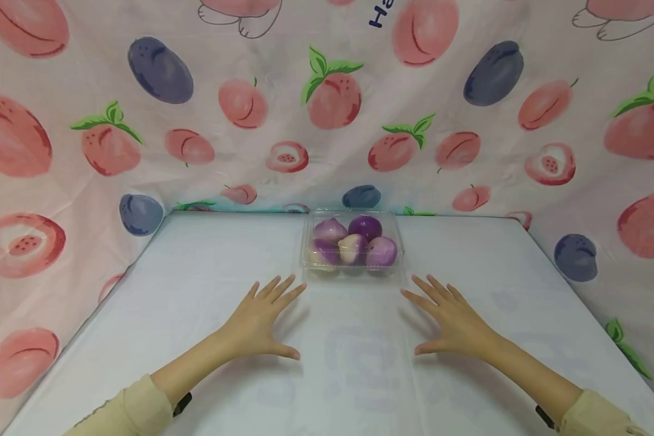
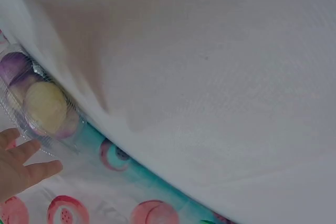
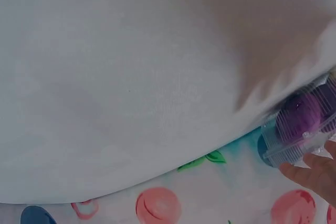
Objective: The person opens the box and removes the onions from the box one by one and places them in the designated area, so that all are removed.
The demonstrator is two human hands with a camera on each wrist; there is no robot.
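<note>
A clear rectangular plastic box (image 1: 354, 271) keeps round purple-and-cream onions (image 1: 352, 249) together (presumably against rolling) at the white tabletop's (image 1: 212, 260) far edge; bare left hand (image 1: 258, 324) and right hand (image 1: 458, 324) hover nearer, empty, fingers spread.

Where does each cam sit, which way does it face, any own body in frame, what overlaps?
Head: on the head, facing forward and down at white table, clear box of purple onions, fruit-print cloth; left hand, right hand, sleeves show.
Left wrist: facing across table to box and cloth; left hand partly shows, left edge.
Right wrist: likewise; right hand partly shows, right edge.
Shared: both wrist views show box, table, cloth.
</note>
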